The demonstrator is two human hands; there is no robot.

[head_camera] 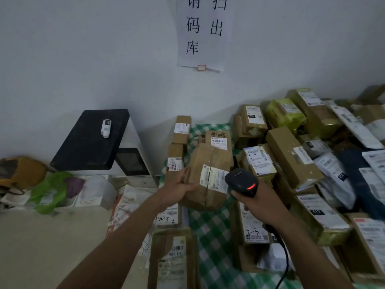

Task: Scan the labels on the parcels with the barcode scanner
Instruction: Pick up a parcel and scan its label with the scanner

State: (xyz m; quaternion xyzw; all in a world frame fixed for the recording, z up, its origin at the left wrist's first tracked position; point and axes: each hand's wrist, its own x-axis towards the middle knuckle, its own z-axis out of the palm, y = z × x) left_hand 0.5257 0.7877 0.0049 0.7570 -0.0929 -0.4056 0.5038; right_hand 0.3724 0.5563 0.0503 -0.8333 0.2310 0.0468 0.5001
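Left hand [179, 189] grips a brown parcel [200, 163], right hand [257, 204] the barcode scanner [241, 181] beside it, best aimed squarely at its label [214, 179].

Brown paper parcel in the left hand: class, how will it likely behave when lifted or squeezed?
Probably light for its size: the left hand alone holds the brown paper parcel up. Likely soft, not stiff: its wrapping looks creased and bulging. Unlikely to roll, being lumpy.

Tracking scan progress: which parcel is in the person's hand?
The crumpled brown parcel with the creased white label, gripped by the left hand beside the scanner; the other parcels lie unheld.
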